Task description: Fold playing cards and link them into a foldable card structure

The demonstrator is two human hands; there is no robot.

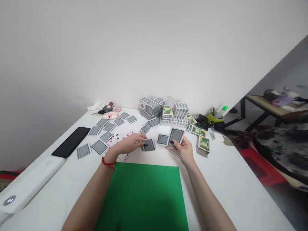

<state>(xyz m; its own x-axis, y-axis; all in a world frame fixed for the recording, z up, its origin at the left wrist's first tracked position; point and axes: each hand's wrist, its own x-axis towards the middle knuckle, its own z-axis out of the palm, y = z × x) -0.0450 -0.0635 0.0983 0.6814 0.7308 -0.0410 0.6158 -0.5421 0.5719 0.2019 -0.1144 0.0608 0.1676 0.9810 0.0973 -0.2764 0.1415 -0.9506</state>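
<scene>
1. At the near side of the white table (55, 207), a green sheet (146, 195) is laid flat, reached over by both forearms. Left of it, a white device (36, 179) is parked along the edge, with a black phone-like slab (71, 141) set just past it.
2. Just beyond the sheet's far edge, a left card (150, 146), grey-backed, is pinched at its left end between thumb and fingers of the left hand (130, 143). Whether it's lifted or resting on the table can't be told. A red bracelet (108, 165) is worn on that wrist.
3. To the right, a right card (177, 135), also grey-backed, is pinched and tilted up by the right hand (184, 150), thumb pressed on the back. How many cards are caught in that grip can't be made out.
4. Step in hand, at a guess: cards being handled separately, one side per hand. For the next move, a light pinch and a steady tilt would probably be called for, with the loose card (162, 139) between the hands kept from being knocked.
5. A bit farther left, face-up cards (117, 138) are partly covered by the left hand, and more grey-backed cards (99, 146) are scattered around.
6. Farthest back, a card block (152, 107) is stood near the wall (149, 48), with boxed packs (174, 122) piled right beside it.
</scene>
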